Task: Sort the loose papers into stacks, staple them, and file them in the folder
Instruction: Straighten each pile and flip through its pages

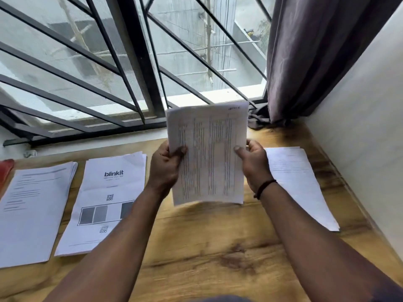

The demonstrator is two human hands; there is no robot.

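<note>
Wooden table [196, 253] hemmed in on two sides: window grille [122, 68] along the far edge, white wall [370, 127] down the right, grey curtain [316, 51] bunched in the corner between them. Bare wood near the middle and front, broad enough for another stack.

Both hands up over that gap, gripping a sheaf of table-printed papers [207, 153]. Left hand [165, 168] clamped on the sheaf's left edge, thumb across the front, fingers curled out of sight behind. Right hand [253, 164] mirroring it on the right edge, thumb pressed to the front face, black wristband [265, 188] just below. Sheaf held upright, long axis running away toward the window, top edge tipped slightly left, bottom edge seemingly just off the table, though blur makes that hard to call.

Flat on the table, three stacks, all long-axis roughly toward the window: text-page stack [32, 210] far left, blinkit stack [109, 203] just beside it and angled a little, faint-print stack [301, 186] to the right near the wall. Sliver of red folder [5, 173], possibly, at the left border.
</note>
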